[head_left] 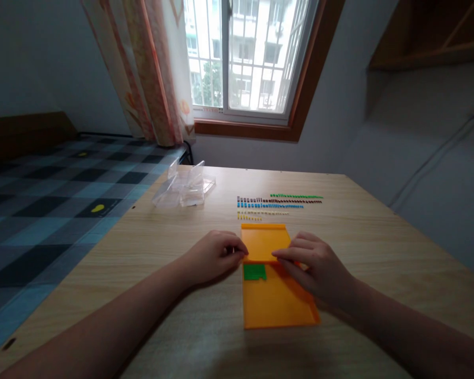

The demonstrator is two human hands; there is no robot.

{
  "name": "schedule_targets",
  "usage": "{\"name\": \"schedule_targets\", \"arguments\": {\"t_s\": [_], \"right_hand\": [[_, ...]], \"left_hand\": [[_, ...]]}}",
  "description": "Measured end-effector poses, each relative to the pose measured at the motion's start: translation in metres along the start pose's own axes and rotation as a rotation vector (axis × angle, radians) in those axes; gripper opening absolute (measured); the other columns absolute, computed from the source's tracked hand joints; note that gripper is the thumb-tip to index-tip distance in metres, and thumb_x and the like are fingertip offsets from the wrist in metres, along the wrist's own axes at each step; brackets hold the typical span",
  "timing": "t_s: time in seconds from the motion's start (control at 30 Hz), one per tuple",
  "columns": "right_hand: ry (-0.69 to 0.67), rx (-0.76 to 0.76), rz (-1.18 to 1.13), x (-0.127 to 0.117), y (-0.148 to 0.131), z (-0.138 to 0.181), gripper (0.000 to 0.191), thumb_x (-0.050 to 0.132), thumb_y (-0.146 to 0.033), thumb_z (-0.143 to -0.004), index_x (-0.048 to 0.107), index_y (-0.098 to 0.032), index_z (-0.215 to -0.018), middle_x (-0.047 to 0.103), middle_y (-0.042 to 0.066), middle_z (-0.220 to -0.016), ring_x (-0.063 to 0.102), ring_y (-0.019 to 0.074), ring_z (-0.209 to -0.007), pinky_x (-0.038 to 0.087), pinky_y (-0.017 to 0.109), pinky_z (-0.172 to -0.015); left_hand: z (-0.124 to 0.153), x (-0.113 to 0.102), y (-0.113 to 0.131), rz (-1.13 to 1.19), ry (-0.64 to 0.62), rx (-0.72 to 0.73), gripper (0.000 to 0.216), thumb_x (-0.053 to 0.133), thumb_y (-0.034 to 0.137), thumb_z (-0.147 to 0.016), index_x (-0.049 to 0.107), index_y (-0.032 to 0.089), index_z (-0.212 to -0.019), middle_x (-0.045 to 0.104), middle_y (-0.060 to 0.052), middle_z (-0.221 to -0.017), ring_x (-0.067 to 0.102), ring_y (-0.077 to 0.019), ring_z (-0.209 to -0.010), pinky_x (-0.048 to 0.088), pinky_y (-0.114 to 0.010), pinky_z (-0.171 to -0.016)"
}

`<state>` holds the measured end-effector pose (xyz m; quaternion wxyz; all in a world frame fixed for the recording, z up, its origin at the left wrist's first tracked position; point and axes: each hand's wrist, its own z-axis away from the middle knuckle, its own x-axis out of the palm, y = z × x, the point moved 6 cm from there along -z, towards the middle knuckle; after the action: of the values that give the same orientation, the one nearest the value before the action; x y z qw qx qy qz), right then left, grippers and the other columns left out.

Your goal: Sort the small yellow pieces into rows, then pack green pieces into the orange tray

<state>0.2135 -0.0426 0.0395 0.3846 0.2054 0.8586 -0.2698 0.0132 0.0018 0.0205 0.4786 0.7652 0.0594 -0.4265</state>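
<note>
Two orange plastic trays lie on the wooden table, one behind the other. The far tray (264, 239) has a raised rim at its back. In the upper left corner of the near tray (278, 305) sits a small green block piece (255, 272) with a notched lower edge. My left hand (219, 255) is closed, its thumb and finger pinched at the far tray's near left corner. From the other side, my right hand (316, 263) has its fingertips together on the far tray's near edge, partly covering the right side of both trays.
Behind the trays, small pieces lie sorted in rows: green (296, 196), dark brown (280, 200), blue (268, 206), pale (263, 212) and yellow (248, 217). Clear plastic boxes (185, 189) stand at the table's back left. A checked bed (55, 195) adjoins the left side.
</note>
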Motion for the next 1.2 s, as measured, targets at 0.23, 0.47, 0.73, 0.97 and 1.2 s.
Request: {"name": "schedule_targets", "arguments": {"t_s": [0.23, 0.47, 0.73, 0.97, 1.2], "right_hand": [[0.275, 0.165, 0.024, -0.021, 0.062, -0.003, 0.015, 0.061, -0.022, -0.093, 0.075, -0.021, -0.097, 0.074, 0.005, -0.083, 0.063, 0.0206, -0.081, 0.048, 0.037, -0.078], [0.556, 0.404, 0.112, -0.053, 0.143, 0.01, 0.023, 0.059, -0.03, -0.087, 0.078, -0.02, -0.096, 0.076, 0.008, -0.095, 0.064, 0.0236, -0.09, 0.05, 0.039, -0.085], [0.733, 0.808, 0.055, -0.06, 0.244, 0.054, 0.043, 0.052, -0.033, -0.074, 0.078, -0.013, -0.102, 0.074, 0.013, -0.1, 0.064, 0.0244, -0.084, 0.051, 0.038, -0.084], [0.737, 0.953, -0.03, -0.045, 0.291, 0.059, 0.044, 0.055, -0.03, -0.071, 0.076, -0.013, -0.106, 0.077, 0.014, -0.1, 0.07, 0.0257, -0.085, 0.054, 0.033, -0.075], [0.656, 0.986, -0.052, -0.048, 0.329, 0.043, 0.027, 0.066, -0.033, -0.088, 0.073, -0.012, -0.104, 0.074, 0.012, -0.1, 0.069, 0.0237, -0.09, 0.056, 0.037, -0.083]], "left_hand": [[0.0, -0.007, -0.005, -0.019, 0.045, -0.021, 0.018, 0.058, 0.015, -0.085, 0.076, 0.017, -0.088, 0.076, -0.004, -0.084, 0.063, -0.0115, -0.068, 0.047, -0.022, -0.065], [-0.001, -0.014, -0.009, -0.06, 0.082, -0.023, 0.019, 0.057, 0.023, -0.088, 0.075, 0.017, -0.088, 0.075, -0.004, -0.08, 0.061, -0.0122, -0.066, 0.046, -0.022, -0.062], [-0.001, -0.015, -0.011, -0.077, 0.087, -0.029, 0.02, 0.055, 0.026, -0.088, 0.074, 0.017, -0.086, 0.075, -0.003, -0.081, 0.061, -0.0127, -0.068, 0.046, -0.022, -0.062], [-0.002, -0.014, -0.015, -0.073, 0.07, -0.047, 0.021, 0.055, 0.026, -0.088, 0.074, 0.017, -0.087, 0.075, -0.003, -0.081, 0.061, -0.0133, -0.069, 0.046, -0.022, -0.064], [-0.002, -0.014, -0.015, -0.086, 0.066, -0.075, 0.023, 0.054, 0.029, -0.087, 0.074, 0.018, -0.085, 0.075, -0.003, -0.079, 0.061, -0.0141, -0.069, 0.045, -0.023, -0.063]]}}
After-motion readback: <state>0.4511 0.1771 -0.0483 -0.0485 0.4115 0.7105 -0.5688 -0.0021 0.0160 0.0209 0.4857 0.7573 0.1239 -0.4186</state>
